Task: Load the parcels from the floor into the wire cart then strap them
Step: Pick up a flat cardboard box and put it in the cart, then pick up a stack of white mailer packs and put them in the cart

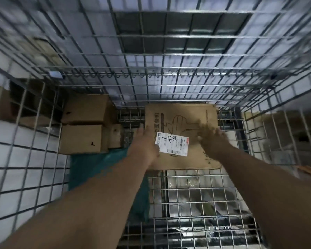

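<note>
A large flat cardboard parcel (181, 121) with a white shipping label (172, 143) lies on the wire cart's mesh floor (196, 194), against the far wall. My left hand (145, 142) rests on its left edge beside the label, fingers stretched forward. Blurred by motion, my right hand (211, 139) lies on top of the parcel's right half with fingers spread. Two brown boxes (83, 139) are stacked at the cart's left side, a smaller one (116, 139) beside them. A teal plastic bag parcel (97, 166) lies under my left forearm.
Wire mesh walls enclose the cart on the left (25, 150), far side (169, 83) and right (276, 132). White tiled floor shows through the mesh. More cardboard (0, 101) stands outside the cart at the left. Bare mesh floor lies near me.
</note>
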The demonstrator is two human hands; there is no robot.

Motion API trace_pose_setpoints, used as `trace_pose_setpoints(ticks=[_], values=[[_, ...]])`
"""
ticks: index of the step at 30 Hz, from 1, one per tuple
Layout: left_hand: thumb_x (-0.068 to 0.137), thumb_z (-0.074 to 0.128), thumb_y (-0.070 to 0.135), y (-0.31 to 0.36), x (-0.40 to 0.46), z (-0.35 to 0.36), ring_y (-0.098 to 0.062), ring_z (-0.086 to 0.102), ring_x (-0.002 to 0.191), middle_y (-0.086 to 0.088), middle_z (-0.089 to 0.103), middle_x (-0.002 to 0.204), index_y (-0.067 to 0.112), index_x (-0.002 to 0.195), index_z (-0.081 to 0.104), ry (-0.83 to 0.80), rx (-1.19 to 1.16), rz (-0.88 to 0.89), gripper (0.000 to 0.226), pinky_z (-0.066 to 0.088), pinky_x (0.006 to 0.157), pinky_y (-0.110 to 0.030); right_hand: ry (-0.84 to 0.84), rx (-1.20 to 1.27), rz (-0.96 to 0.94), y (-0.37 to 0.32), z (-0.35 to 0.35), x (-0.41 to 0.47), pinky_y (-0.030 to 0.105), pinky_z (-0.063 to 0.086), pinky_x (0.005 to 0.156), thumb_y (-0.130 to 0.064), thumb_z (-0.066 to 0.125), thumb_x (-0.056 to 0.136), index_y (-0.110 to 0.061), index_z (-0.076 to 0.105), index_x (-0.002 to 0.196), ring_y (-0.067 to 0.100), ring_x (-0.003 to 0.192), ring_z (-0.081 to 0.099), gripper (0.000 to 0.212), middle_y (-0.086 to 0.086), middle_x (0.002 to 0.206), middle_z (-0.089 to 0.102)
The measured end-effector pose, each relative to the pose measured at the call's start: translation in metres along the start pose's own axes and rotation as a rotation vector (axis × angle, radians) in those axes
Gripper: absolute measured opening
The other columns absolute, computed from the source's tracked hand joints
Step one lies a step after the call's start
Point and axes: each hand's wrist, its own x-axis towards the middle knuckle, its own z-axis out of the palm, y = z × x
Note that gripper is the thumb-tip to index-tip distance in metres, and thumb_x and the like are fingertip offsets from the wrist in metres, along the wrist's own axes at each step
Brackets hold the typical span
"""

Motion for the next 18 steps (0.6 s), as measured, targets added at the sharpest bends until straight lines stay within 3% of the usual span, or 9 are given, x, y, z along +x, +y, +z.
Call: trace_pose_setpoints(ticks=[3,6,8,11,18], values=[[0.098,0.048,0.037,0.016,-0.029,-0.065,-0.025,-0.008,0.151,-0.004,-0.005,0.164,0.026,0.156,0.002,0.022,0.107,0.049,0.075,0.010,0.121,-0.053,0.041,-0.150,-0.102,-0.043,-0.064,-0.052,0.054,0.009,0.120,-0.057,0.023,0.100,-0.033,-0.008,0.155,0.033,0.150,-0.006,0.067,0.003,0.165,-0.004],[0.100,0.035,0.051,0.036,-0.066,-0.138,-0.028,-0.009,0.150,-0.006,-0.007,0.164,0.023,0.156,0.003,0.029,0.188,0.104,0.070,0.007,0.122,-0.048,0.073,-0.253,-0.142,-0.082,-0.134,-0.103,0.056,0.008,0.120,-0.057,0.017,0.100,-0.030,-0.004,0.156,0.031,0.150,-0.009,0.065,0.004,0.164,-0.006],[0.101,0.031,0.052,0.058,-0.091,-0.193,-0.030,-0.008,0.150,-0.007,-0.006,0.164,0.023,0.156,0.006,0.051,0.191,0.133,0.068,0.003,0.123,-0.044,0.108,-0.271,-0.134,-0.107,-0.183,-0.139,0.056,0.008,0.120,-0.055,0.016,0.101,-0.030,-0.002,0.156,0.030,0.150,-0.009,0.063,0.003,0.164,-0.005],[0.100,0.029,0.053,0.102,-0.129,-0.272,-0.035,-0.004,0.150,-0.013,0.000,0.164,0.020,0.156,0.012,0.115,0.203,0.124,0.067,0.004,0.122,-0.050,0.161,-0.224,-0.130,-0.141,-0.255,-0.196,0.055,0.008,0.120,-0.055,0.012,0.101,-0.031,0.001,0.156,0.027,0.151,-0.008,0.061,0.000,0.165,-0.003],[0.093,0.011,0.064,0.189,-0.283,-0.442,-0.035,-0.015,0.148,-0.007,-0.009,0.164,0.032,0.156,0.003,0.302,0.285,0.144,0.071,0.004,0.118,-0.059,0.380,-0.333,-0.284,-0.192,-0.429,-0.339,0.052,0.012,0.119,-0.051,0.013,0.102,-0.034,0.006,0.155,0.026,0.151,-0.004,0.056,-0.004,0.165,0.003]])
